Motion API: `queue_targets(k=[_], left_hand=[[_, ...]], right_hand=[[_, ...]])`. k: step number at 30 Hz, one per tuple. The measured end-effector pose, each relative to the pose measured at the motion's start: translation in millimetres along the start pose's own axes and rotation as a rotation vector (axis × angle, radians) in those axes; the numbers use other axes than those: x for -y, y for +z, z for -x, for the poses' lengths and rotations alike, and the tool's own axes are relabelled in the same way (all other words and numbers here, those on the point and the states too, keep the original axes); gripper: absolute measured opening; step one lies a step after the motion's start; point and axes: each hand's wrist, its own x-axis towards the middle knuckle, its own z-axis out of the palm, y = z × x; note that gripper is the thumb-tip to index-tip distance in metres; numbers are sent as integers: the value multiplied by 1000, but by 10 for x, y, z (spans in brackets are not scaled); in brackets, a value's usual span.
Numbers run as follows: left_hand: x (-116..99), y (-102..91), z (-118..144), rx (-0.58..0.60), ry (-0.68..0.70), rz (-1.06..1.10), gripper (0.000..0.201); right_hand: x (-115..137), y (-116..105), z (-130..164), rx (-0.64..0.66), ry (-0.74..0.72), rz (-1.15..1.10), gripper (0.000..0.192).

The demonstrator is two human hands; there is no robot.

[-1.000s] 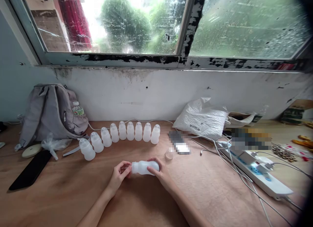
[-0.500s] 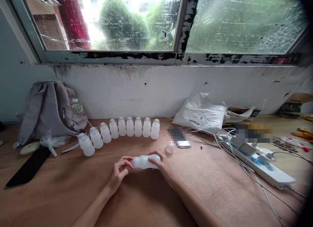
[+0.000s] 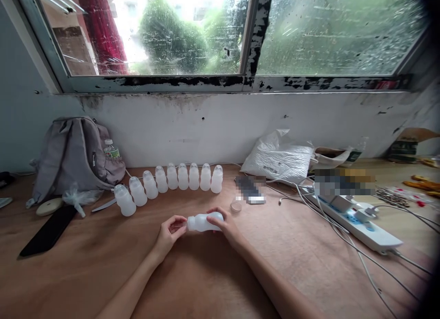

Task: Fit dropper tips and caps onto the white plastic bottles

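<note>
Fingers of the right hand (image 3: 225, 227) wrapped the body of a white plastic bottle (image 3: 204, 222) lying sideways above the wooden table (image 3: 85, 273); the left hand (image 3: 169, 234) pinched at its neck, hiding the mouth. Behind stood a curved row of bottles (image 3: 172, 184). A small cap (image 3: 236, 206) lay nearby, beside blurred objects and a power strip (image 3: 357, 222).
</note>
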Motion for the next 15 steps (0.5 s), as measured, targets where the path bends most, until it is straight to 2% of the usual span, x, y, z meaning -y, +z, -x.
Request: queue_targets(k=[3,5,7,11,15], left_hand=[[-30,-10,12,-46,47,28,24],[-20,-13,2,-102,17,34,31],[13,-12,-13,-107,-33,25,35],[78,13,-11,-12,-86,16,39],[71,48,19,57,-38,-20,31]], right_hand=[[8,-16,-5,-15,-4,0,26],[16,-17,-4,-17,-4,-6,26],[24,-10,3,-23,-1,-17,25],[37,2,20,-9,2,-27,23],[48,-3,24,2,19,-15,23]])
